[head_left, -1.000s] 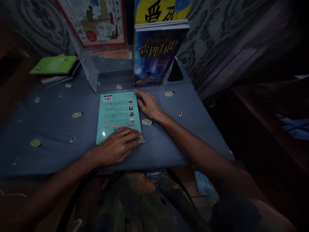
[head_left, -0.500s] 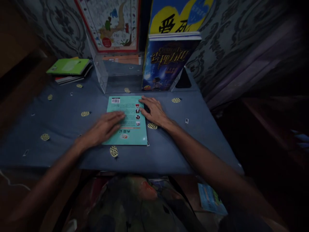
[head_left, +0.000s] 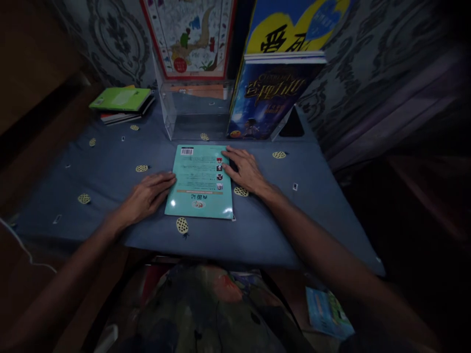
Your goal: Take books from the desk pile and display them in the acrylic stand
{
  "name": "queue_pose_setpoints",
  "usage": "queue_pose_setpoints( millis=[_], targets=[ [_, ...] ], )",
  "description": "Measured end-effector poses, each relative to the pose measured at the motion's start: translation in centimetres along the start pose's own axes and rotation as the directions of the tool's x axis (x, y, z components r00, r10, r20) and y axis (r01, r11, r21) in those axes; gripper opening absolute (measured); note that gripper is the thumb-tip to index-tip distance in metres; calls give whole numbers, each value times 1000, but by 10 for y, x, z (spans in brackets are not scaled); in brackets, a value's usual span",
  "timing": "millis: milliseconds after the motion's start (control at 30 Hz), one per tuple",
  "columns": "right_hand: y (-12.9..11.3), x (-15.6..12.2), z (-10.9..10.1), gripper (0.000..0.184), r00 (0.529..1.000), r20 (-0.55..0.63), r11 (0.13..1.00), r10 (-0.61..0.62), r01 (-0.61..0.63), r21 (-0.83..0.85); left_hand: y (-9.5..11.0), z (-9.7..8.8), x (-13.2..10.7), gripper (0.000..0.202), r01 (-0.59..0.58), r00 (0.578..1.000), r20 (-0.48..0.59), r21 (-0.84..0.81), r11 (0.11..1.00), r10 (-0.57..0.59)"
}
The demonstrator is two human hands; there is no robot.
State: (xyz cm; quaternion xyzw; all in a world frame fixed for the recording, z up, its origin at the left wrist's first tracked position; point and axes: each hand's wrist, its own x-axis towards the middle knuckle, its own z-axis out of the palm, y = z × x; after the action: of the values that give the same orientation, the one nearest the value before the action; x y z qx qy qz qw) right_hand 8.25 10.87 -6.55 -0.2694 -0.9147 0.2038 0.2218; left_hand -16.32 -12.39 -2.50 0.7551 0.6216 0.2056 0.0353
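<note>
A thin turquoise book (head_left: 200, 169) lies flat on the table, its back cover up and its print upside down to me. My left hand (head_left: 149, 196) rests at the book's left edge, fingers stretched out and lying together, the tips touching the edge. On the other side, my right hand (head_left: 245, 169) lies with fingers extended, and its fingertips touch the upper right edge of the cover. Neither hand grips the book.
Behind the book stands a clear acrylic rack (head_left: 200, 125) holding a red-framed picture book (head_left: 198, 41) and a dark blue book (head_left: 270, 98). A green-topped stack of books (head_left: 121, 100) lies at the back left. A dark flat object (head_left: 292, 123) lies right of the rack. A blue book (head_left: 327, 311) lies below the table.
My left hand has slid left off the cover to the book's left edge. My right hand stays at the right edge. The whole view has shifted slightly.
</note>
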Motion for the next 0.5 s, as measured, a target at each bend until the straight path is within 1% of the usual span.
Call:
queue_pose_setpoints(
  millis=[133,233,367,433,500],
  targets=[
    [1,0,1,49,1000,-9,1000,-11,11,5,19,-8,-32,43,-22,1000,12,-74,997,23],
    [-1,-1,0,48,1000,-8,1000,-7,7,5,29,-11,-45,47,-46,998,29,-93,995,49],
    [-3,-1,0,49,1000,-3,1000,0,0,-12,38,-10,-46,47,-102,995,12,-67,993,103],
    [-3,0,1,49,1000,-3,1000,1,-1,-15,44,-7,-41,44,-136,991,11,-73,988,137],
    [-2,0,2,48,1000,-7,1000,4,-4,-14,53,-3,-32,42,-167,985,32,-87,982,170]
  ],
)
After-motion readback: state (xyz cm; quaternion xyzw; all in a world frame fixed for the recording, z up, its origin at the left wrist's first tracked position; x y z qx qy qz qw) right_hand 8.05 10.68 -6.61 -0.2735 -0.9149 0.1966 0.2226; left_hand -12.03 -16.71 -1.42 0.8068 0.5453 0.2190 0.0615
